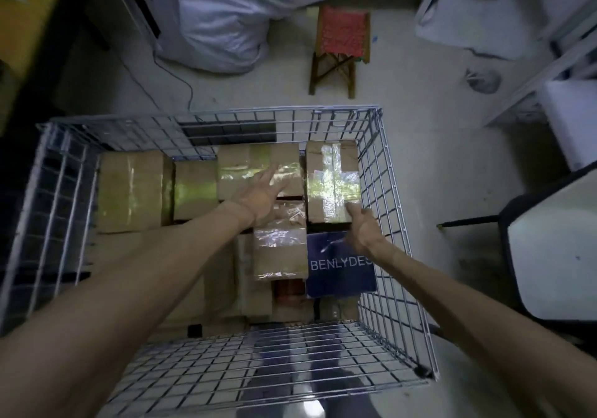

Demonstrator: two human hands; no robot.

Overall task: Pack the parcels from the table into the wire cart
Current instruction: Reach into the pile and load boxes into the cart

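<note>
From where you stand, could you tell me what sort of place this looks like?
Probably a parcel sorting or storage room: taped cardboard parcels sit in a wire cart, a stuffed white sack lies on the bare floor, and a folding stool stands beyond.

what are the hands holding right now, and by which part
Nothing is plainly held. The left hand lies open over the far middle parcel; the right hand touches the near right corner of the cross-taped parcel, without a clear grip.

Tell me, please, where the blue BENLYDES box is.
Head view: the blue box lies in the wire cart by its right wall, under the right hand.
</note>
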